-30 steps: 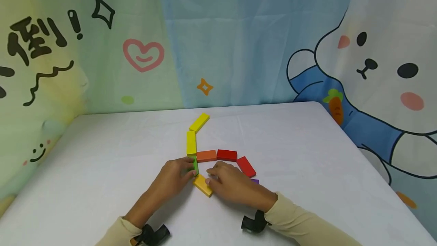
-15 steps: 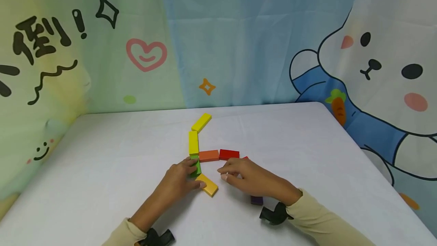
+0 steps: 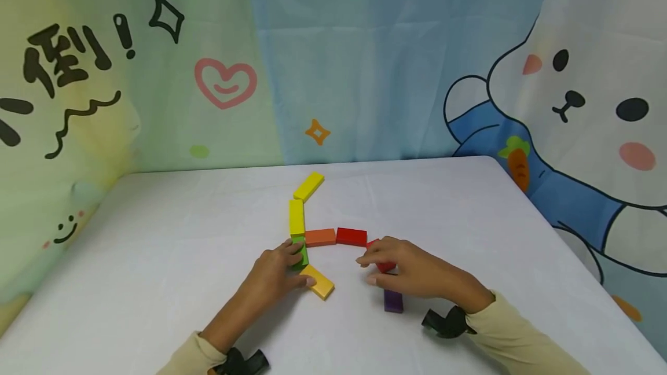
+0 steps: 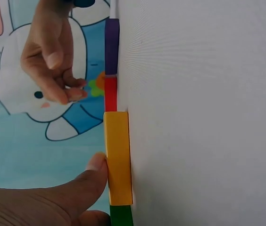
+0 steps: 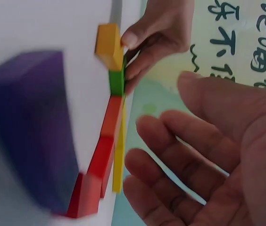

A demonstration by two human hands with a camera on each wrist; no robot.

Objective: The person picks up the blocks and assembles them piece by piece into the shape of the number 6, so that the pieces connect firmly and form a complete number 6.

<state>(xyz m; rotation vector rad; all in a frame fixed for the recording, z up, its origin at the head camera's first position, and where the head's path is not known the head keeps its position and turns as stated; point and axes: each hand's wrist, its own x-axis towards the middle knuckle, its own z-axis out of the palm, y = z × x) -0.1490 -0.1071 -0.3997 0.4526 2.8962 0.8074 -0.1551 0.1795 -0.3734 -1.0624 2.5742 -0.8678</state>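
In the head view my left hand [image 3: 276, 274] lies over a green block [image 3: 304, 258], its fingers on that block. Its thumb touches the top of an amber block [image 3: 322, 285], which the left wrist view shows too, with the thumb [image 4: 95, 162] at its upper face. My right hand [image 3: 419, 268] hovers with loosely bent fingers and holds nothing. Below it show a red block [image 3: 386, 267], partly hidden, and a purple block [image 3: 393, 301]. The right wrist view shows that hand's relaxed fingers [image 5: 166, 179] apart from the blocks.
An orange block [image 3: 320, 238] and another red block [image 3: 351, 236] run rightward from near the green one. Two yellow blocks [image 3: 296, 217] lead toward the back of the white table [image 3: 198, 236]. A printed cloth [image 3: 333, 62] hangs behind.
My right hand has moved from beside the amber block rightward, over the red and purple blocks. My left thumb has shifted from the green block onto the amber one. The head view has swung slightly.
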